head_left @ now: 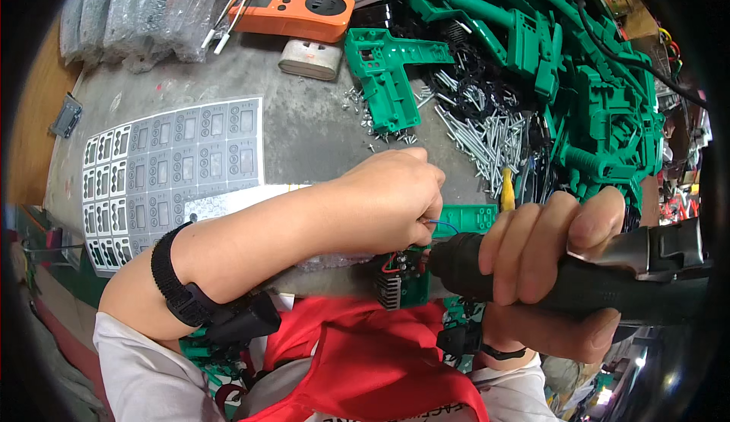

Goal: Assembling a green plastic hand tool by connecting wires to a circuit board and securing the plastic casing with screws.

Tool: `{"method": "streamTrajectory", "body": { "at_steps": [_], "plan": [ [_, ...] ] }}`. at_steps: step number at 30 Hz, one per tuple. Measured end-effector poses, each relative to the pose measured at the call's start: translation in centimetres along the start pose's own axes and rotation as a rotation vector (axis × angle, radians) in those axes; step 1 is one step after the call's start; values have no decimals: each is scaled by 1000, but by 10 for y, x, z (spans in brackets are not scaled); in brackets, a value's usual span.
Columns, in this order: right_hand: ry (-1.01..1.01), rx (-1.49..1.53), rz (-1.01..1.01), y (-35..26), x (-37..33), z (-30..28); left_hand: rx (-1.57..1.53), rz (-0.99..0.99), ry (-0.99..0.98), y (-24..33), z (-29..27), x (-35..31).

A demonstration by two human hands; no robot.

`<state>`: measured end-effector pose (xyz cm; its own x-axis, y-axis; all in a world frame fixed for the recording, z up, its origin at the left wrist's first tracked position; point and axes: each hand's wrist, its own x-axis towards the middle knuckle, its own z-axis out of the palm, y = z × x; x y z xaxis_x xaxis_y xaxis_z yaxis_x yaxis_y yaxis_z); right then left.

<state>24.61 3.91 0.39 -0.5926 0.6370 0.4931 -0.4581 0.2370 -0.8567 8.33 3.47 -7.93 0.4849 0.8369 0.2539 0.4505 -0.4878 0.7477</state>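
Observation:
My right hand (532,255) is wrapped round a dark power screwdriver (464,266), held level with its nose pointing left. That nose meets the edge of a small green circuit board (414,289), which has a grey finned heat sink (388,291) and red wires. Above the board, my left hand (403,198) is closed with its fingertips bent down. A blue wire (442,223) comes out beside those fingertips; what they pinch is hidden. Just behind lies a green plastic housing piece (471,217), partly covered by my hands and the tool.
Loose screws (487,137) lie in a heap beyond my hands, near a green housing half (388,80). Many green housings (608,118) are piled at right. An orange meter (293,11), a white socket block (310,58), bubble-wrapped packs (144,11) and a label sheet (194,141) are farther left.

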Motion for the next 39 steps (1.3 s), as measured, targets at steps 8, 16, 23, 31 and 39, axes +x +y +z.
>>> {"method": "streamTrajectory", "body": {
  "at_steps": [8,16,23,31,39],
  "plan": [
    [-162,104,96,-4,5,-2,13,-9,25,2,2,-2],
    [-42,7,6,6,1,-2,9,-12,29,2,2,-2],
    [-71,57,-7,-14,-7,-14,-21,-22,-25,2,-1,1],
    [-66,-3,290,-35,-12,-19,-35,-20,-2,4,-2,0],
    [-433,-59,237,-23,17,-24,-12,-6,5,0,0,-3]
  ]
}}
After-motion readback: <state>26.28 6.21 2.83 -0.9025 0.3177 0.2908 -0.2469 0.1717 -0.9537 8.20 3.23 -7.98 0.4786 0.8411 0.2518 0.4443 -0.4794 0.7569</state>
